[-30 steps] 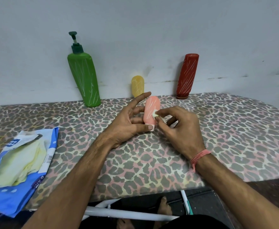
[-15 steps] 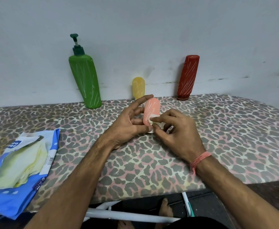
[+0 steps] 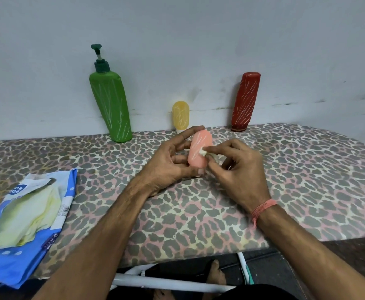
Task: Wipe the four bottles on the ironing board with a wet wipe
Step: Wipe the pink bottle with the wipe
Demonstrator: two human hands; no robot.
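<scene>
My left hand (image 3: 168, 161) holds a small pink bottle (image 3: 199, 150) upright over the middle of the leopard-print ironing board (image 3: 307, 169). My right hand (image 3: 238, 169) pinches a small white wet wipe (image 3: 203, 151) and presses it against the pink bottle's right side. White scribble marks show on the bottle's front. Against the back wall stand a tall green pump bottle (image 3: 111, 105), a small yellow bottle (image 3: 180, 118) and a red bottle (image 3: 244, 102), all with white scribbles.
A blue opened wet-wipe pack (image 3: 23, 224) lies at the board's left front corner. The grey wall runs right behind the bottles. White metal legs (image 3: 166, 282) and a bare foot show below the board's front edge.
My right hand has slid the wipe up from the pink bottle's lower end to its middle. The left hand keeps the bottle in place.
</scene>
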